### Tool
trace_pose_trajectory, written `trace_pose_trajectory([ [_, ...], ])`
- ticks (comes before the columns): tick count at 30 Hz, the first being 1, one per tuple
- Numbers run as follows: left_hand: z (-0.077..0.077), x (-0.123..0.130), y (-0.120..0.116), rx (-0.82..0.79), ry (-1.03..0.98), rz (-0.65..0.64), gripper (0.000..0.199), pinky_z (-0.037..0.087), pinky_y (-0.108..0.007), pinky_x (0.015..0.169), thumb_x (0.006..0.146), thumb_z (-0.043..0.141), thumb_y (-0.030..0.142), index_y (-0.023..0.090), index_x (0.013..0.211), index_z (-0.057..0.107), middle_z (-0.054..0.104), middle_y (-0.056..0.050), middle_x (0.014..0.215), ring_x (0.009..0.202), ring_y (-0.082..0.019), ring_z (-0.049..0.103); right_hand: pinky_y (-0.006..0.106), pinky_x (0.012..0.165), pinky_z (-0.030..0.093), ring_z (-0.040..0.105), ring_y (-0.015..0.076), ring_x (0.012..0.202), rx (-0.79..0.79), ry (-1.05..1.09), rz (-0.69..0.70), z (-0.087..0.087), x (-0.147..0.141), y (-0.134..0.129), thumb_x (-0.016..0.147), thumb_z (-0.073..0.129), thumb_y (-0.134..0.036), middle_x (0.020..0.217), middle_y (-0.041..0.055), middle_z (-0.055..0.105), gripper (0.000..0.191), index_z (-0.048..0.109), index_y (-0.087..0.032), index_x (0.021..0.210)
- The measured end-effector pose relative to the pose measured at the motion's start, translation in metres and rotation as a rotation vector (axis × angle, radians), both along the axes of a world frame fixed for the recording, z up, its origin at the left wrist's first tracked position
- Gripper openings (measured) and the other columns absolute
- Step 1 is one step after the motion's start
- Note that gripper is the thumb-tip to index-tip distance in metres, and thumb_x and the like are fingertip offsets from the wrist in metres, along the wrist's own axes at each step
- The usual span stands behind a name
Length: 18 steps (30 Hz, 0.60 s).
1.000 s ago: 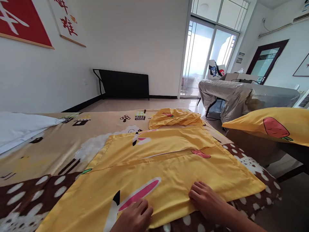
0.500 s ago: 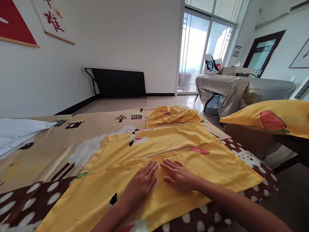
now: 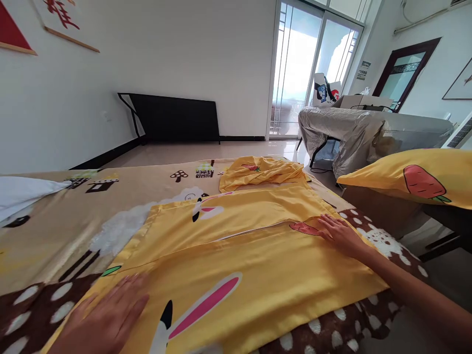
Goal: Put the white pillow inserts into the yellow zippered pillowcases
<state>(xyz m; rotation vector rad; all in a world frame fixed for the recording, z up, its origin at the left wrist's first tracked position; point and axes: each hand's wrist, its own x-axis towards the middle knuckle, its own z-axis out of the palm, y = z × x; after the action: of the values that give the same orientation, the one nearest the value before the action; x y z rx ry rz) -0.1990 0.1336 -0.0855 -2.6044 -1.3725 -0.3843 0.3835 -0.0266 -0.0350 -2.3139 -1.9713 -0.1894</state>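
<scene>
A yellow pillowcase (image 3: 265,265) printed with rabbit ears and carrots lies spread out before me, with a long overlapping slit across its middle. My left hand (image 3: 106,309) rests flat on its near left part, fingers stretched and slightly blurred. Toward the right side, my right hand (image 3: 337,235) lies palm down on the cloth beside a printed carrot, fingers extended. Neither hand grips anything. Just beyond the pillowcase sits a crumpled yellow cloth (image 3: 261,173) with a carrot print.
Under the pillowcase is a patterned blanket (image 3: 147,182), beige and brown with white spots. A white pillow (image 3: 29,194) lies at left. At right is a stuffed yellow pillow (image 3: 413,177). Farther back stand a plastic-covered table (image 3: 342,123) and a black folded panel (image 3: 177,118).
My hands have moved apart from the middle of the pillowcase: the left toward the near left, the right toward the right edge. The view has shifted slightly.
</scene>
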Motion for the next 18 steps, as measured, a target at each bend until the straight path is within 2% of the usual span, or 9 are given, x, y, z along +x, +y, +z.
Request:
trace_pose_trajectory([
  [2,0.028,0.055,0.008,-0.068,0.068,-0.062,0.057,0.031,-0.048,0.111,0.083,0.026,0.039,0.024,0.127,0.059,0.043,0.001,0.143,0.137,-0.024,0.035,0.041,0.112,0.028,0.033,0.0234,0.138,0.059,0.117,0.102,0.011,-0.028,0.035,0.095,0.029,-0.049,0.147,0.0114,0.038,0.057,0.043,-0.016,0.14],
  [5,0.065,0.151,0.025,-0.286,0.113,-0.011,0.061,0.024,-0.045,0.115,0.089,0.021,0.038,0.016,0.144,0.036,0.031,-0.004,0.15,0.14,-0.021,0.027,0.036,0.113,0.027,0.03,0.019,0.139,0.003,0.38,0.274,0.022,-0.092,0.1,0.097,0.027,-0.041,0.148,0.0076,0.036,0.053,0.038,-0.016,0.143],
  [6,0.071,0.18,0.033,-0.353,0.109,0.001,0.059,0.02,-0.044,0.116,0.09,0.021,0.034,0.013,0.144,0.033,0.027,-0.005,0.152,0.142,-0.021,0.023,0.033,0.113,0.027,0.03,0.0172,0.139,-0.054,0.454,0.309,0.023,-0.116,0.121,0.097,0.026,-0.038,0.148,0.006,0.036,0.052,0.036,-0.017,0.144],
  [8,0.072,0.227,0.053,-0.396,0.098,0.024,0.058,0.022,-0.043,0.114,0.091,0.021,0.032,0.011,0.145,0.031,0.027,-0.008,0.152,0.141,-0.021,0.024,0.026,0.108,0.034,0.04,0.0125,0.133,-0.098,0.469,0.353,0.019,-0.156,0.161,0.098,0.023,-0.035,0.145,0.001,0.042,0.05,0.035,-0.022,0.144],
  [10,0.061,0.25,0.077,-0.418,0.078,0.069,0.058,0.026,-0.044,0.112,0.092,0.02,0.033,0.012,0.144,0.032,0.028,-0.009,0.151,0.14,-0.021,0.027,0.027,0.107,0.035,0.042,0.0122,0.131,-0.124,0.455,0.372,0.01,-0.179,0.192,0.098,0.022,-0.035,0.144,-0.0018,0.044,0.048,0.036,-0.027,0.144],
  [11,0.054,0.252,0.089,-0.42,0.066,0.098,0.058,0.026,-0.046,0.112,0.093,0.02,0.036,0.013,0.144,0.032,0.028,-0.009,0.152,0.14,-0.022,0.027,0.029,0.108,0.033,0.04,0.0132,0.133,-0.134,0.439,0.378,0.005,-0.181,0.204,0.098,0.024,-0.037,0.144,-0.0021,0.043,0.048,0.037,-0.029,0.143],
  [13,0.04,0.24,0.114,-0.402,0.037,0.17,0.058,0.022,-0.049,0.113,0.093,0.02,0.04,0.017,0.144,0.033,0.025,-0.008,0.153,0.141,-0.022,0.024,0.036,0.113,0.025,0.031,0.0163,0.139,-0.15,0.398,0.378,-0.006,-0.162,0.22,0.096,0.029,-0.044,0.148,-0.0011,0.037,0.049,0.039,-0.03,0.142],
  [15,0.032,0.209,0.138,-0.364,0.01,0.258,0.058,0.017,-0.051,0.114,0.093,0.02,0.043,0.02,0.146,0.029,0.02,-0.007,0.155,0.143,-0.023,0.019,0.042,0.115,0.017,0.022,0.0181,0.142,-0.16,0.353,0.343,-0.014,-0.116,0.226,0.094,0.03,-0.05,0.152,0.0002,0.029,0.053,0.037,-0.03,0.143],
  [18,0.026,0.15,0.174,-0.331,0.0,0.372,0.061,0.018,-0.054,0.113,0.093,0.018,0.046,0.02,0.148,0.022,0.015,-0.007,0.156,0.144,-0.024,0.016,0.042,0.116,0.012,0.013,0.0182,0.144,-0.167,0.284,0.21,-0.021,-0.025,0.224,0.095,0.023,-0.05,0.155,0.0027,0.018,0.057,0.028,-0.026,0.147],
])
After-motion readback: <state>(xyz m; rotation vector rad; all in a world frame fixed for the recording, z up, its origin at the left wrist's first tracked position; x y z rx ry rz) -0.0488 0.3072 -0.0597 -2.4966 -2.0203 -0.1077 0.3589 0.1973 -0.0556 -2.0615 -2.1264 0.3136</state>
